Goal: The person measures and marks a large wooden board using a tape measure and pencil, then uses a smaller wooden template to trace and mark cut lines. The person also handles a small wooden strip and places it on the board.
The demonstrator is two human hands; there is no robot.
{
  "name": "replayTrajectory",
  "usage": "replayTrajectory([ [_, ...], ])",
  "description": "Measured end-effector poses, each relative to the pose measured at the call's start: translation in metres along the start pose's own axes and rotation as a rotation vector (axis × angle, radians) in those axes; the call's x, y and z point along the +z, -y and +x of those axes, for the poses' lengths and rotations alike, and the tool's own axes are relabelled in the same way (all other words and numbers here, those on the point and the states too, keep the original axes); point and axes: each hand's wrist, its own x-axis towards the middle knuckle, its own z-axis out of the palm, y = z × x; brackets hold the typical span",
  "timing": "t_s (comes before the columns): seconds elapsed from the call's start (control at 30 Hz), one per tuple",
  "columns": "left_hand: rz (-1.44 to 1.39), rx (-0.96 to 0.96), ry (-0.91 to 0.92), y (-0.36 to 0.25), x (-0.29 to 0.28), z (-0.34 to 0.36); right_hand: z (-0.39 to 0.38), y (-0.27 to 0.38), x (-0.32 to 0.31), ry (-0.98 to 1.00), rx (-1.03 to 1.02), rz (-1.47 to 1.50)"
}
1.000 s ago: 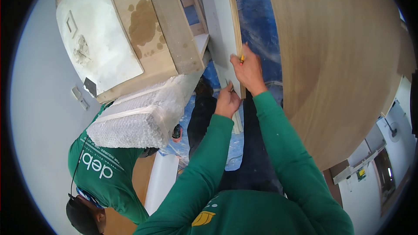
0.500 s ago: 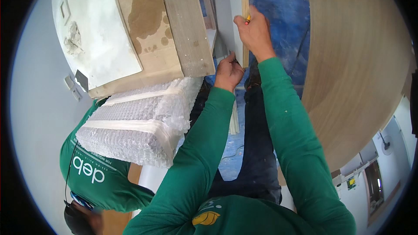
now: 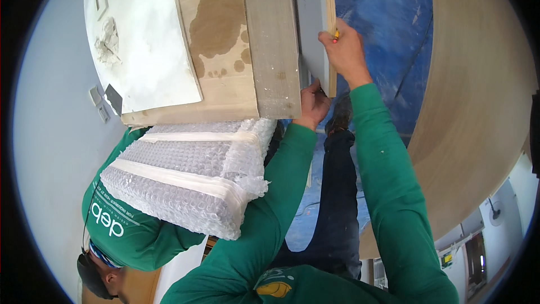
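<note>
Brown wood-grain panelling rises right of blue floor sheeting; a bubble-wrapped package lies farther left. Along the sheeting's left side runs a grey-faced plywood board. The right hand, at its right edge, clasps a yellow pencil; the left hand curls at its near end, grip unclear.

Blue floor sheeting, a wood panel and bubble wrap suggest a renovation site.
</note>
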Motion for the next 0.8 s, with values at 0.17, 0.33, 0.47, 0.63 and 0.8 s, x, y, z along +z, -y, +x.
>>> replayTrajectory([
  [0.17, -0.100, 0.016, 0.107, 0.000, -0.029, 0.016, -0.002, -0.012, 0.008, 0.002, -0.053, 0.027],
  [0.33, -0.115, -0.002, 0.035, -0.012, -0.012, 0.001, -0.003, 0.001, 0.009, 0.025, -0.043, 0.013],
  [0.47, -0.190, 0.143, -0.109, -0.016, 0.009, -0.019, -0.008, 0.002, 0.013, 0.097, -0.098, 0.086],
  [0.63, -0.213, 0.157, 0.042, -0.017, 0.006, -0.036, -0.010, -0.014, 0.037, 0.012, -0.131, 0.171],
  [0.8, -0.191, 0.219, -0.036, -0.028, -0.031, -0.028, -0.026, -0.001, 0.047, -0.006, -0.078, 0.239],
])
